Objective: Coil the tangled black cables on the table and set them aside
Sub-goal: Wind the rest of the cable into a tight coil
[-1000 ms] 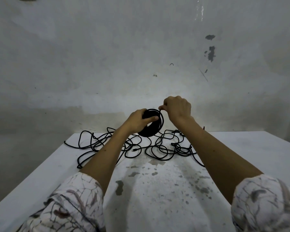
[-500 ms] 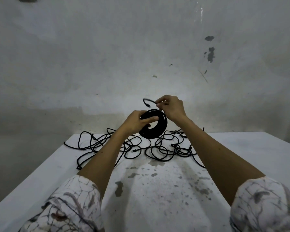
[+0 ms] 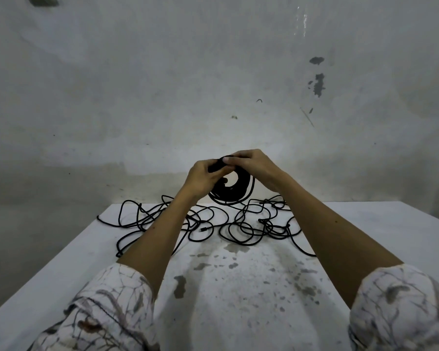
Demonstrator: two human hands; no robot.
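Note:
A tight black cable coil (image 3: 235,190) hangs upright in the air above the far part of the white table (image 3: 238,295). My left hand (image 3: 204,178) grips its upper left rim. My right hand (image 3: 257,171) pinches the cable at the coil's top, its thumb meeting my left fingers there. Below the coil, a loose tangle of black cables (image 3: 213,224) sprawls across the far half of the table. One strand trails toward the left edge, another runs under my right forearm.
The table surface is stained with grey flecks and chipped patches near me. A worn grey wall (image 3: 213,84) rises right behind the table's far edge. The table's left edge drops off to a dim floor.
My right hand has brought the free cable end down from above onto the coil's top. The two hands have closed together, and the coil sits slightly higher.

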